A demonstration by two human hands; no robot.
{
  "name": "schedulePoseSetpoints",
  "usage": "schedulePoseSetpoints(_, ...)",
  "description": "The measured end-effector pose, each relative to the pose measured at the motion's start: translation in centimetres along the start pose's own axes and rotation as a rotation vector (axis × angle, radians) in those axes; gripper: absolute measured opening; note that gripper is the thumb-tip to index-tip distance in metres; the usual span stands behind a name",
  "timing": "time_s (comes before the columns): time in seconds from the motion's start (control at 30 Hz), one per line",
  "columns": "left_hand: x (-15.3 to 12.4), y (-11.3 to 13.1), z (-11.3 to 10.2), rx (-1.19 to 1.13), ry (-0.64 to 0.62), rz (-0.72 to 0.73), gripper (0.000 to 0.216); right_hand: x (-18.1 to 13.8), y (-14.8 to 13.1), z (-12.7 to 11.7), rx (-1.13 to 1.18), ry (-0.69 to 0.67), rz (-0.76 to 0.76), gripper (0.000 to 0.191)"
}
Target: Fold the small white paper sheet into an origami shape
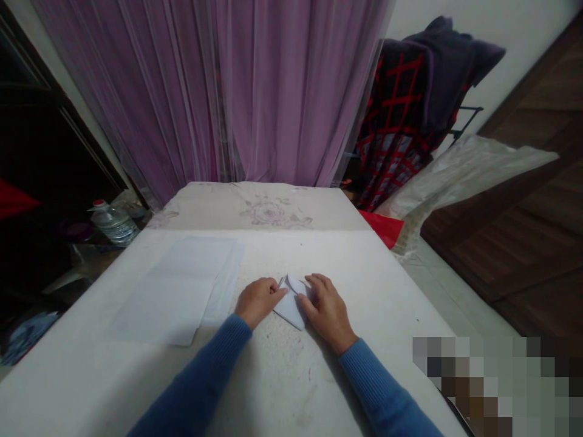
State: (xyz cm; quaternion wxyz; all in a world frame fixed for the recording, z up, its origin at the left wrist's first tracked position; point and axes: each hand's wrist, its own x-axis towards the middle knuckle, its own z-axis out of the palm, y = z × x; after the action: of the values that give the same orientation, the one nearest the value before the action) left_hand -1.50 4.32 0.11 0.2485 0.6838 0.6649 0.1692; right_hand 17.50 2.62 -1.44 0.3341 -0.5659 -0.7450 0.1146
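Note:
A small folded piece of white paper [291, 309] lies on the white table between my hands, one flap at its top standing up in a curve. My left hand [259, 300] has its fingers curled, with the thumb and forefinger closed on the paper's left edge. On the other side, my right hand [327, 309] rests with its thumb on the paper's right part and its fingers bent around a raised layer. Several flat white sheets [177, 291] lie in a loose stack left of my left hand.
The white table [382, 364] has a flower-patterned cloth [218, 206] across its far end. Purple curtains [273, 91] hang behind it. A large water bottle [113, 223] stands beyond the left edge. On the right are a red item [383, 228], a plastic sheet [455, 176] and draped clothes [401, 109].

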Motion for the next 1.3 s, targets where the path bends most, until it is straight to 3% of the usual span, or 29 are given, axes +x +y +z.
schedulePoseSetpoints(0.17, -0.5, 0.5, 0.2, 0.102, 0.035, 0.013, 0.031, 0.6, -1.0, 0.5, -0.088, -0.001, -0.061, 0.032)
schedulePoseSetpoints(0.33, -1.3, 0.8, 0.7, 0.203, 0.132, 0.061, 0.022, 1.8, -1.3, 0.8, -0.103, -0.108, 0.010, 0.019)
schedulePoseSetpoints(0.5, -1.9, 0.6, 1.3, 0.303, 0.234, 0.271, 0.025, 1.9, -0.6, 1.2, -0.001, -0.075, 0.056, 0.018)
schedulePoseSetpoints(0.67, -2.0, 0.0, 1.9, 0.293, 0.232, 0.445, 0.036, 1.9, -0.5, 1.6, 0.065, -0.048, 0.115, 0.021)
schedulePoseSetpoints(1.07, -2.0, -0.5, 2.3, 0.348, 0.209, 0.450, 0.045, 2.3, -0.2, 1.8, 0.081, -0.008, 0.163, 0.025)
schedulePoseSetpoints(1.3, -1.9, -0.8, 2.8, 0.358, 0.268, 0.458, 0.042, 2.0, -0.3, 1.8, 0.072, 0.035, 0.050, 0.019)
